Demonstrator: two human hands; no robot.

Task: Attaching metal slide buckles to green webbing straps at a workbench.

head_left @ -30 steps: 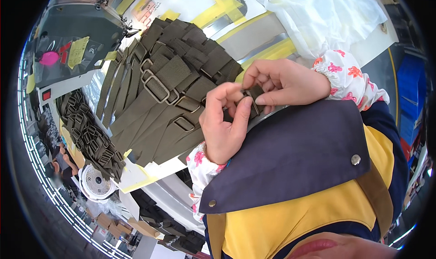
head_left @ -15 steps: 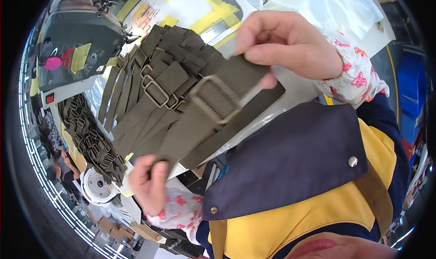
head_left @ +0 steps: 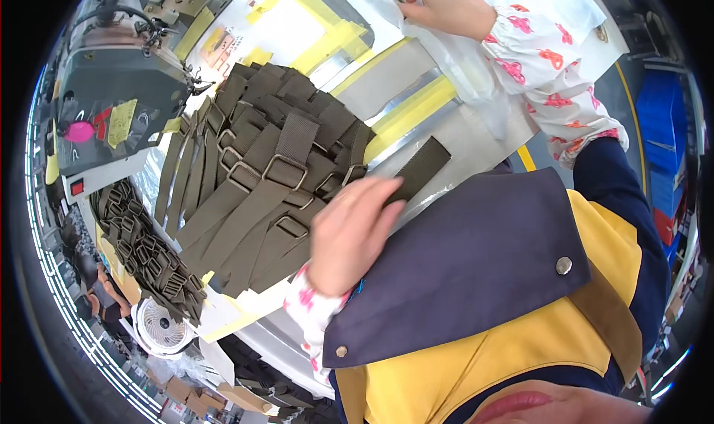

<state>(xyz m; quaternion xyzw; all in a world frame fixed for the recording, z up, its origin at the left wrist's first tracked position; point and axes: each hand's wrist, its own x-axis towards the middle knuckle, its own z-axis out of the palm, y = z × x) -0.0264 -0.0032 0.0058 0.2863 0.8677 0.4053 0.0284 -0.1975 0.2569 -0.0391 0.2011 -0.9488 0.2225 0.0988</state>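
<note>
A pile of olive straps [head_left: 260, 178] with metal buckles [head_left: 284, 172] is shown fanned out on the pale surface [head_left: 446, 137], which is marked with yellow tape [head_left: 405, 111]. The left hand [head_left: 349, 234] is laid flat, fingers extended and loosely apart, on the near end of the pile; it is pressed on the straps rather than closed around any of them. One single strap [head_left: 420, 167] is seen projecting from under its fingertips toward the right, its free end lying on the surface. The right hand [head_left: 439, 4] is raised at the far edge of the surface, well apart from the left, with fingers curled at a clear plastic bag [head_left: 476, 74]; whether the bag is actually pinched cannot be told. Both wrists are covered by white sleeves [head_left: 550, 74] printed with pink shapes.

A grey sewing machine [head_left: 123, 100] is placed at the far left, just beside the pile. A heap of loose buckles [head_left: 149, 257] is seen to the left of the straps, and a small white fan [head_left: 163, 327] is set below it. A navy and yellow apron [head_left: 476, 275] fills the lower right.
</note>
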